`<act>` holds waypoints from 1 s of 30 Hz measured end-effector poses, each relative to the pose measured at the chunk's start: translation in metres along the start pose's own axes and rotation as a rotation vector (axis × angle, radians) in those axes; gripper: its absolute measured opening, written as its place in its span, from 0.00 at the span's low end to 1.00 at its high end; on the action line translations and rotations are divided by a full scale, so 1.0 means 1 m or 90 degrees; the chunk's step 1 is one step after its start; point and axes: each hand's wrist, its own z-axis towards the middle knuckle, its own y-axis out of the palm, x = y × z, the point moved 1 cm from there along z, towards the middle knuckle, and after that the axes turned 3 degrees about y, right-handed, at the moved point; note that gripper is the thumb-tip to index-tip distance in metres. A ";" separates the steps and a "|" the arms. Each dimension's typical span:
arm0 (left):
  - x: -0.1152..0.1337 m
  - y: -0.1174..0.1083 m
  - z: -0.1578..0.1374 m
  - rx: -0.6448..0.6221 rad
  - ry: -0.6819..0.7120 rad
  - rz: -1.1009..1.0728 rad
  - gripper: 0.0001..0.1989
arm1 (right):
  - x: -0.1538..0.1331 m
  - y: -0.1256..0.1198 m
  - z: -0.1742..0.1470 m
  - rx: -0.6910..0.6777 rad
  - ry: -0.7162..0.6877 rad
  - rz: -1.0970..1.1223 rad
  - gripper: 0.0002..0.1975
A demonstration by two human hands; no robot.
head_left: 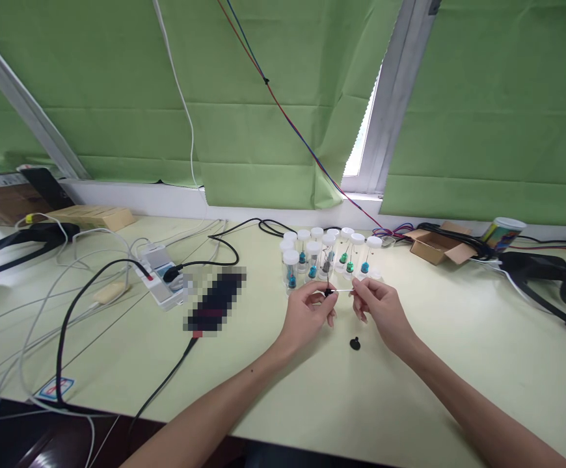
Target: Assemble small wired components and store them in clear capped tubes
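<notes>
My left hand (307, 318) pinches a small black part (328, 292) between thumb and fingertips, above the table (307, 403). From that part a thin pale rod (343, 290) runs sideways to my right hand (383, 315), whose thumb and finger are closed on its other end. A thin dark shaft also rises upright by the black part. Below and between the hands lies a small black disc with a short stem (355, 344). Just beyond my fingers stand several clear vials with white lids (291, 260), holding blue, green or grey pieces on thin needles.
Left are a phone-like dark device (217, 302), blurred out, a white power strip (163, 279) and tangled cables. An open cardboard box (439, 246), a printed can (503, 234) and black headgear-like frames (541, 279) sit right. Green blinds (283, 143) hang behind.
</notes>
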 end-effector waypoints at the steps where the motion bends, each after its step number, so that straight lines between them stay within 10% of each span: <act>1: 0.000 -0.001 0.001 0.000 -0.009 -0.003 0.10 | -0.001 0.000 -0.001 0.004 -0.020 -0.019 0.18; 15: 0.001 -0.002 0.001 -0.013 -0.056 -0.048 0.09 | -0.002 0.000 -0.004 0.031 -0.132 -0.164 0.12; 30: -0.006 0.002 -0.002 0.007 0.086 0.112 0.08 | 0.004 -0.002 0.002 -0.017 0.014 -0.048 0.19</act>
